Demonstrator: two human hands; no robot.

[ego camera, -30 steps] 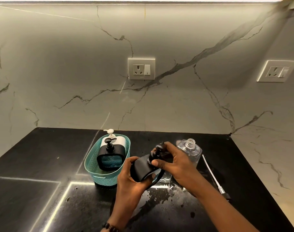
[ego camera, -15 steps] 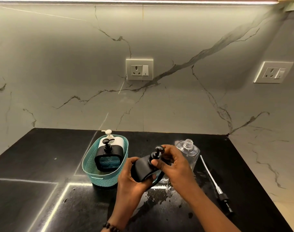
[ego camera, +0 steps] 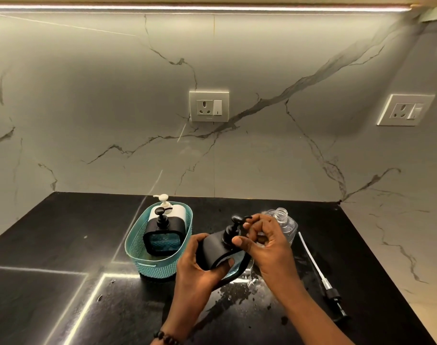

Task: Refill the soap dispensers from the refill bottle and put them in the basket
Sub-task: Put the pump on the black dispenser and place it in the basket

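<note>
Above the wet bench (ego camera: 63,245), beside the basket (ego camera: 147,266), the left hand (ego camera: 197,267) holds the black dispenser (ego camera: 213,247) in its grip while the right hand (ego camera: 267,245) pinches its pump (ego camera: 233,227).

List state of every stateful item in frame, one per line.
Black dispenser in hands: tilted, pump fitted.
Left hand: grips its body.
Right hand: pinches its pump.
Black dispenser in basket: upright, pump on.
White dispenser: upright in basket.
Basket: holds two dispensers.
Refill bottle: upright, uncapped.
Loose pump: lying flat.
Countertop: wet near hands.
</note>
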